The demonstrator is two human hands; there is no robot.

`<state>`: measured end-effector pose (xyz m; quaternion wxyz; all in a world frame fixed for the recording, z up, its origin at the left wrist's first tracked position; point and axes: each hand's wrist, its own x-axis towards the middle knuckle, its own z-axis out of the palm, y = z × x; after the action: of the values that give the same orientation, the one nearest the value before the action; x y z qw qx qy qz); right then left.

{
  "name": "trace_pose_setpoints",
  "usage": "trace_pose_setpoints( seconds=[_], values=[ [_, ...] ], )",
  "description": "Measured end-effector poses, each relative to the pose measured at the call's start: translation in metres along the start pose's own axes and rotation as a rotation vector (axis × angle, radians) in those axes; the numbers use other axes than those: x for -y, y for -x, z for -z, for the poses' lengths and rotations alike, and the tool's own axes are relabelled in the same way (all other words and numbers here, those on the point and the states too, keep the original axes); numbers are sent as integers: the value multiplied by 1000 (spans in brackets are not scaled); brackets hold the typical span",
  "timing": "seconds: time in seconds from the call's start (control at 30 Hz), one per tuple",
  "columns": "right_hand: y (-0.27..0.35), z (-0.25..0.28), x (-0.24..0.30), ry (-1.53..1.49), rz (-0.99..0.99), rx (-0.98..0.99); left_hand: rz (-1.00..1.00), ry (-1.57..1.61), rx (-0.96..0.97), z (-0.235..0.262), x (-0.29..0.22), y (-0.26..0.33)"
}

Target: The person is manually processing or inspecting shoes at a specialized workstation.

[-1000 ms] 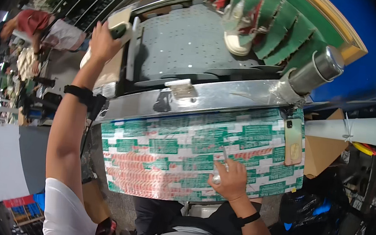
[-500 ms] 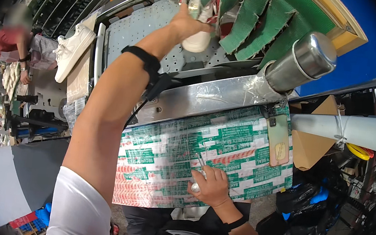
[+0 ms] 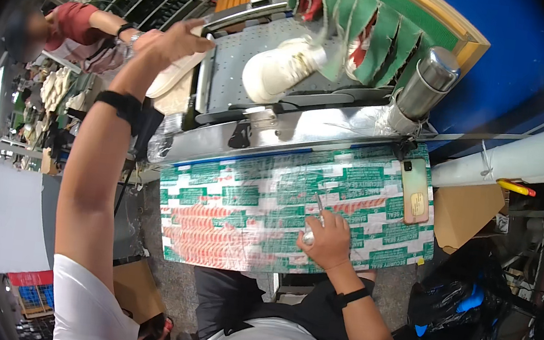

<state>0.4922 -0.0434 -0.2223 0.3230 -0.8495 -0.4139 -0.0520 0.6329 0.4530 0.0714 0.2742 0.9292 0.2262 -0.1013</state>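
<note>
Right hand (image 3: pixel 330 242) is gripping a tool (image 3: pixel 308 238).
Left hand (image 3: pixel 173 44) is hovering, fingers spread; sweeping low could be knocking the nearest shoe (image 3: pixel 171 78).

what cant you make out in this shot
Head view, all three:
Whether the left hand touches the pale shoe: the hand itself blocks the view.
Part of the slim tool: the right hand covers it.
What lies beyond the green strips: they hang in front.
</note>
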Motion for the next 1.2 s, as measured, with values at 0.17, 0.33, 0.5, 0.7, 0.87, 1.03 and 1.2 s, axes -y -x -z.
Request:
trace_pose_setpoints(
  seconds=[0.17, 0.33, 0.5, 0.7, 0.87, 1.03, 1.2],
  values=[
    [2, -5, 4, 53, 33, -59, -2, 85, -66, -122, -14, 36],
    [3, 0, 7, 48, 35, -77, 45, 17, -396, -202, -71, 43],
    [0, -6, 11, 6, 35, -64, 33, 680, -433, -168, -3, 12],
    [5, -5, 3, 20, 6, -48, -61, 830, -521, -114, 17, 135],
    [1, -2, 8, -2, 22, -32, 21, 1141, -548, -158, 53, 312],
    [2, -1, 5, 26, 42, -53, 373, 1651, -579, -288, 42, 401],
    [0, -2, 12, -73, -16, -80, 524, 1830, -265, -415, 53, 420]
  ],
)
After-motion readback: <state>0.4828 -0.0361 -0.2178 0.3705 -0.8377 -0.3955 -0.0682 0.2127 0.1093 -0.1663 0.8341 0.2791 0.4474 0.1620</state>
